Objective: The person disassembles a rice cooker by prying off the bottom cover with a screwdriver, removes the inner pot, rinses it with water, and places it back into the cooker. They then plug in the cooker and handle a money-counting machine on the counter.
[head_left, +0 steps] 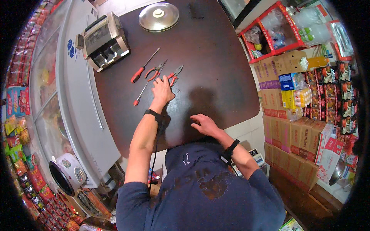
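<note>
My left hand (162, 92) is over the brown table (219, 57), its fingers bent down onto the red handles of the combination pliers (178, 71). Part of those handles is hidden under the fingers. Just left of them lie long-nose pliers (158, 69) with red grips. Farther left is a red-handled screwdriver (138, 74) pointing away from me. A second screwdriver (137, 101) with a red and clear handle lies nearer, beside my left wrist. My right hand (206, 124) hovers at the table's near edge, holding nothing, with thumb and fingers apart.
A banknote counter (104, 40) stands at the table's far left, and a round metal lid (158, 17) at the far edge. A white chest freezer (79, 77) borders the left side. Cardboard cartons (287, 133) and a red rack (271, 32) line the right.
</note>
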Available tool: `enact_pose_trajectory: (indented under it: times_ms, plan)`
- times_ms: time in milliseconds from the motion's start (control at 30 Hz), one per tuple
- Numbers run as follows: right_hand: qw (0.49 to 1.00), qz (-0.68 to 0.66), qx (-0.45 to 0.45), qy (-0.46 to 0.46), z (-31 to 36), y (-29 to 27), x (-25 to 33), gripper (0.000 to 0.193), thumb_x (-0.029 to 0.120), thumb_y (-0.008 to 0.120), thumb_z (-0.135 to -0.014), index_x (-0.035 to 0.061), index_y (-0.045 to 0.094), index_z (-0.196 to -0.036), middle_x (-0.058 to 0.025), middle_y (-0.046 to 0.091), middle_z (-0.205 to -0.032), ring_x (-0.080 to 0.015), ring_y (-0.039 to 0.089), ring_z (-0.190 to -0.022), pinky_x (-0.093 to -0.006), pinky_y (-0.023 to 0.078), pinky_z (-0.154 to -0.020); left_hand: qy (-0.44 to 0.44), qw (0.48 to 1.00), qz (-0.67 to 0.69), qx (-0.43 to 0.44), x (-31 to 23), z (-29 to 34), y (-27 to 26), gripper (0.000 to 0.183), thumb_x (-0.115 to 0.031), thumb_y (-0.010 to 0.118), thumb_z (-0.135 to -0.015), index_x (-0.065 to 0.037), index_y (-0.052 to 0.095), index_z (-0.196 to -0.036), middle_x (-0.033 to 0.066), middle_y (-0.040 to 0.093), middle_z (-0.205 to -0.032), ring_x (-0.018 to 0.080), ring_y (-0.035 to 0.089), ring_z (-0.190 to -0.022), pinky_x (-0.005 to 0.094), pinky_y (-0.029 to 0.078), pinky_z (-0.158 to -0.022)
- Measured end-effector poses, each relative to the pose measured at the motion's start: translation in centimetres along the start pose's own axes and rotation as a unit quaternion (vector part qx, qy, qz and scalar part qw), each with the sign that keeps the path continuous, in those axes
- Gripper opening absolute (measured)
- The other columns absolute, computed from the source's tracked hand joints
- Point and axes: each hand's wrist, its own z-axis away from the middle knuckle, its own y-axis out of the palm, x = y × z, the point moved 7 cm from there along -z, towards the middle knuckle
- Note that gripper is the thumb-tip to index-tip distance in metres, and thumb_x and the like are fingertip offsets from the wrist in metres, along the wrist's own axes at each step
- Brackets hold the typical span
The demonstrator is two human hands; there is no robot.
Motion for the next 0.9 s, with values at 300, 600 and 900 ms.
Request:
enact_pose_trajectory:
  times_ms: [300,600,900]
  plan:
    - [0.975,0.136,0.092,-0.147,-5.1,3.2,3.0,0.045,0.025,0.076,-0.088,0.0109,0.066,-0.130,-0.0121,0.064,-0.129,-0.0353,0.058,-0.128,-0.0475,0.049,-0.105,-0.043,0.989,0.142,-0.015,2.8,1.7,0.9,0.045,-0.011,0.070,-0.081,-0.002,0.052,-0.121,0.0265,0.061,-0.118,0.0499,0.064,-0.110,0.0541,0.053,-0.094]
    - [0.877,0.273,0.120,-0.378,-12.0,6.8,5.4,0.072,0.044,0.071,-0.092,0.0194,0.047,-0.156,-0.0146,0.031,-0.169,-0.0368,0.023,-0.159,-0.0646,0.018,-0.125,-0.201,0.855,0.442,-0.183,9.6,14.7,-0.7,0.048,-0.003,0.065,-0.082,0.000,0.052,-0.128,0.0194,0.068,-0.114,0.0333,0.067,-0.108,0.0434,0.051,-0.098]
    - [0.849,0.479,-0.082,-0.206,-28.3,-13.8,-1.1,0.070,0.052,0.061,-0.099,0.0135,0.045,-0.156,-0.0152,0.034,-0.167,-0.0396,0.027,-0.156,-0.0663,0.025,-0.121,-0.306,0.828,0.449,-0.135,10.8,20.8,3.8,0.050,-0.004,0.066,-0.080,-0.002,0.053,-0.128,0.0153,0.067,-0.109,0.0282,0.065,-0.099,0.0399,0.051,-0.094]
